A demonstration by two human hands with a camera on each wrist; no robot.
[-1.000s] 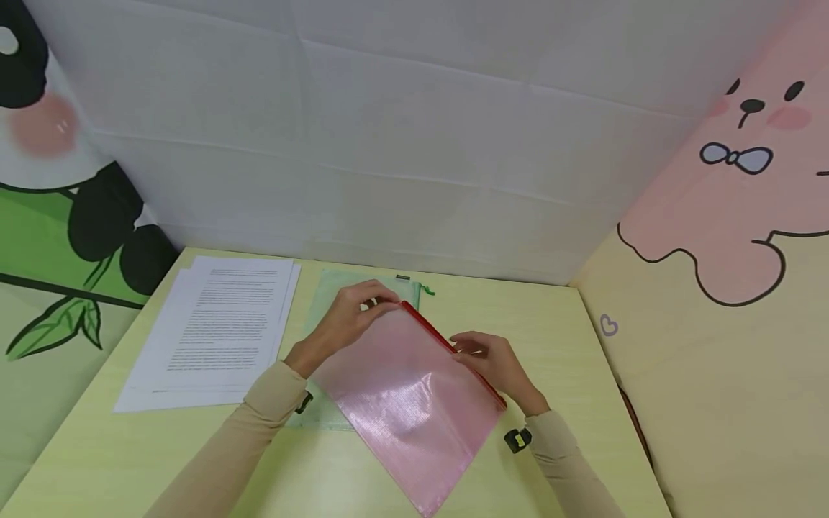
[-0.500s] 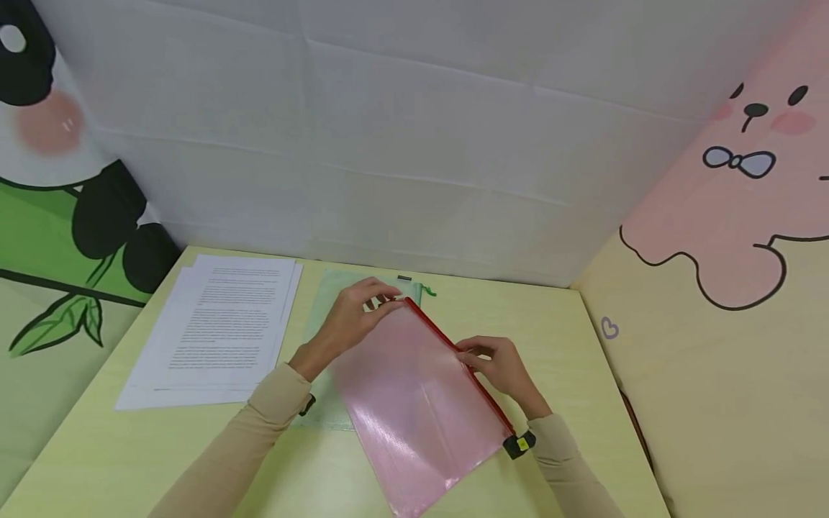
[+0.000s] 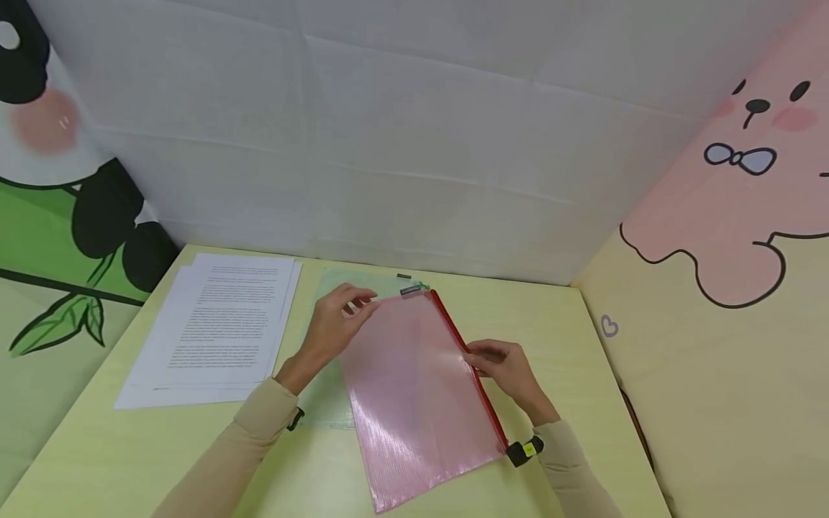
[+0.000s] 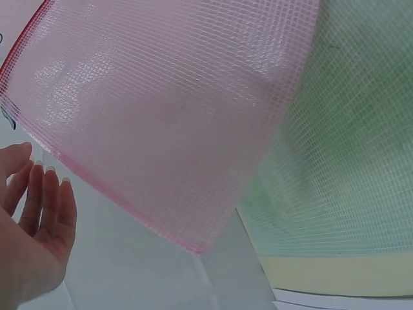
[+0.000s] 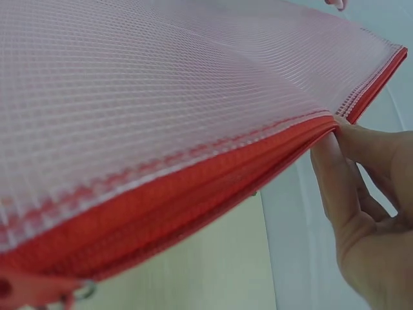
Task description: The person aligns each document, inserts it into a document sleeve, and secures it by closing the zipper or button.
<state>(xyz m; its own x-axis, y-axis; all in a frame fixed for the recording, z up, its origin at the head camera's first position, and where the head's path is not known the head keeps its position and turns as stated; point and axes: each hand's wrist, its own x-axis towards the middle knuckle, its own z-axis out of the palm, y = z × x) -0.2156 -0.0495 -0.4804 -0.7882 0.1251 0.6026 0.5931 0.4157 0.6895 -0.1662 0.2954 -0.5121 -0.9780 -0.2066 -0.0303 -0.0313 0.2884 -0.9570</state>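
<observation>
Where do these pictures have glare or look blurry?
Head view: white glare streaks the lower left of the pink mesh zip pouch, and the print on the paper sheets is too small to read; left wrist view: the green mesh pouch looks hazy; right wrist view: the red zip pull looks soft.

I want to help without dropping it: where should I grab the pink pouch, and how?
Pinching the pink pouch midway along its red zip edge, coming from the right, seems best. That long, narrow edge faces right and looks thicker than the rest; the right hand pinches it there.
</observation>
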